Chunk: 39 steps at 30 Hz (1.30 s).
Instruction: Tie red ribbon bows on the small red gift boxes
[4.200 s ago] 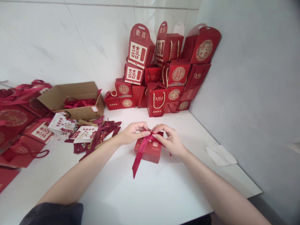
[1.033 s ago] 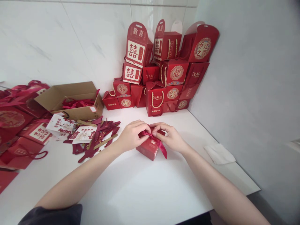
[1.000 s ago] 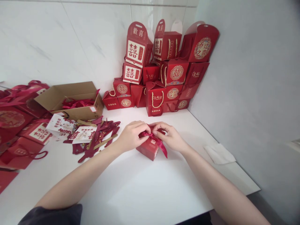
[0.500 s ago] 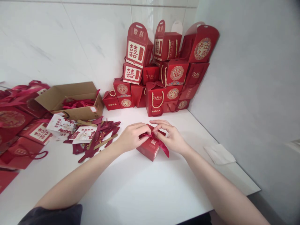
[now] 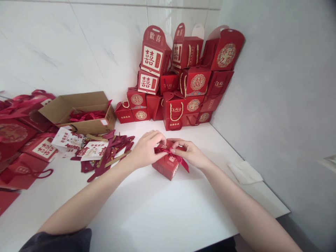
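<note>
A small red gift box (image 5: 166, 168) stands on the white table in front of me, with printed characters on its top. Across that top runs a dark red satin ribbon (image 5: 184, 165), gathered into a knot or bow at the middle, one tail hanging toward the right. My left hand (image 5: 147, 148) pinches the ribbon left of the knot, its fingers arched over the box. From the other side my right hand (image 5: 191, 152) closes thumb and forefinger on the ribbon at the knot. The fingers partly cover the box's far side.
Stacked red gift boxes (image 5: 198, 82) stand against the back wall. To the left are an open cardboard box (image 5: 97, 126) of red ribbon, a pile of dark red strips (image 5: 105, 164), printed white packets (image 5: 93, 150) and more red boxes (image 5: 19, 171). White paper (image 5: 245, 172) lies at right.
My left fingers have lifted and opened out somewhat around the ribbon. The right fingers have curled in closer to the knot. The box has stayed nearly in place.
</note>
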{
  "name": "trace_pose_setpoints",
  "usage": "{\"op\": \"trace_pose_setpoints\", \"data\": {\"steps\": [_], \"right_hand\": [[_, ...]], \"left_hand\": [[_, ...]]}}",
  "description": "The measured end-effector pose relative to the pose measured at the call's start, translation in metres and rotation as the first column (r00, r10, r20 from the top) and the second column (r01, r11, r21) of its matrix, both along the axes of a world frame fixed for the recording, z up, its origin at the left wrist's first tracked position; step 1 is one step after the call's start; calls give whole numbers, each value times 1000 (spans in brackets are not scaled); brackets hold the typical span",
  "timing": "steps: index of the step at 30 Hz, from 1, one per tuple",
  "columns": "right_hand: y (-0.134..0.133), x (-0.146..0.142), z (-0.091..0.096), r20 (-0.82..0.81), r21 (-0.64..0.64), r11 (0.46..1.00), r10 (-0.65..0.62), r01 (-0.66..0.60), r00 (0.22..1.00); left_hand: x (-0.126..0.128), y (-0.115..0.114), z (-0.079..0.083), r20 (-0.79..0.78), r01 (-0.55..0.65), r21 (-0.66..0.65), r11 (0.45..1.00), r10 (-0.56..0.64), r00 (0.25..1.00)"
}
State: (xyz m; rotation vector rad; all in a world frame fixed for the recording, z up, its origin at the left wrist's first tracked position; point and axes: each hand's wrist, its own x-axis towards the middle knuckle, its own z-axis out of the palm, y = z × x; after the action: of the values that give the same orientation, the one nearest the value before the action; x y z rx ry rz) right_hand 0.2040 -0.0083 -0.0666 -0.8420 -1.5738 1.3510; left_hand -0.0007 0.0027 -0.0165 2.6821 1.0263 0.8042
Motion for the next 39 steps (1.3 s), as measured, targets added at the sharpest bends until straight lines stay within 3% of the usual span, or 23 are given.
{"op": "trace_pose_setpoints", "data": {"steps": [4, 11, 18, 25, 31, 39], "right_hand": [[-1, 0, 1, 1, -21, 1000, -7, 7, 1000], [-1, 3, 2, 20, -30, 999, -17, 18, 1000], [-4, 5, 7, -19, -71, 997, 4, -5, 1000], [-4, 4, 8, 1, -70, 997, -10, 10, 1000], [-4, 11, 14, -11, -181, 984, 0, -2, 1000], [-4, 24, 23, 171, -143, 986, -61, 86, 983]], "left_hand": [[-8, 4, 15, -90, 6, -53, 999, -11, 996], [-15, 6, 21, -25, 28, -183, 983, -33, 999], [-17, 1, 22, -80, -92, -440, 893, 63, 995], [-16, -1, 22, -108, -137, -425, 895, 101, 989], [-17, -3, 26, -145, -154, -355, 922, 108, 983], [-13, -5, 27, -169, -215, -478, 851, 150, 974]]}}
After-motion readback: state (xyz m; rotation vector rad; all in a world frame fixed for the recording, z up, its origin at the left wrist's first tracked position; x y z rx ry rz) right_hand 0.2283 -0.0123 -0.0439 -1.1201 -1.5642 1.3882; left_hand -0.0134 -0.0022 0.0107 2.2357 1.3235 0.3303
